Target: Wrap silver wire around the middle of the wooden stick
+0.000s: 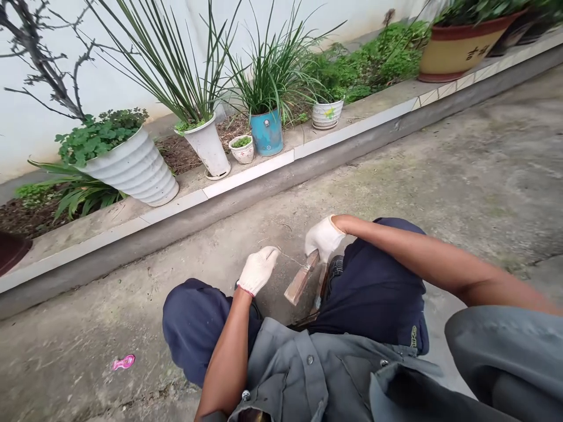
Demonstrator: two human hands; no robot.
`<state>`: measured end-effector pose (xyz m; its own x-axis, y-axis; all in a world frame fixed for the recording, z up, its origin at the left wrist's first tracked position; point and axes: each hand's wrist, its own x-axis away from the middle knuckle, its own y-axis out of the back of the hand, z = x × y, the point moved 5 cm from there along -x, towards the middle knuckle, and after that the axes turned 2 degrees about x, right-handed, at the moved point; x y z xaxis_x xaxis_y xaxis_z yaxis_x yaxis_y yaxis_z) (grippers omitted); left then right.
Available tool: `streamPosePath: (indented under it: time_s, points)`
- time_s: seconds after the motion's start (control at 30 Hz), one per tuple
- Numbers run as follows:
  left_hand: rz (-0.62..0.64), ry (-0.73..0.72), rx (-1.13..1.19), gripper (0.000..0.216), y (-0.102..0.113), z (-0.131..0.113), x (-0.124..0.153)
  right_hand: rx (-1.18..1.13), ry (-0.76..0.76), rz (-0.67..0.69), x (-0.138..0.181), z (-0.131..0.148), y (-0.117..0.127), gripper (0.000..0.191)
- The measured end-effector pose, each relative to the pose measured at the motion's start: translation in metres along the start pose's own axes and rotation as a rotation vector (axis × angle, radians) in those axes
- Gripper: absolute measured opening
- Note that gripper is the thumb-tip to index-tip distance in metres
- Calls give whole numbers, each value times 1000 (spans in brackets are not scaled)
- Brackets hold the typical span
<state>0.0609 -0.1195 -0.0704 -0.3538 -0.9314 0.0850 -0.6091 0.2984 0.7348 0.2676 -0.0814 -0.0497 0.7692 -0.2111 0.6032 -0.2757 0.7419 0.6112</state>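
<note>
My left hand (258,271), in a white knitted glove, is closed in a pinch on a thin pale wire or string (290,258); its exact kind is too fine to tell. From the fingertips the strand runs across to a short brown wooden block (301,280), where some of it appears wound round the wood. Also gloved, my right hand (324,237) grips the block's far end, with most of its fingers hidden. The block tilts down toward me, between my knees. Beneath it, partly covered, is another wooden piece (321,288) beside my shoe.
A low tiled ledge (250,183) crosses ahead, bearing a ribbed white pot (136,170), a tall white pot (206,149), a blue bucket (267,135) and a large yellow planter (457,53). On the concrete at left lies a pink wrapper-like object (124,362).
</note>
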Motion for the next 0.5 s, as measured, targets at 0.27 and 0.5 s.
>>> streamPosePath:
  time_s: [0.27, 0.5]
  points:
    - [2, 35, 387, 42, -6, -15, 9, 21, -212, -616, 17, 51, 77, 28]
    - [18, 137, 350, 33, 5, -3, 2, 426, -557, -696, -22, 27, 124, 34]
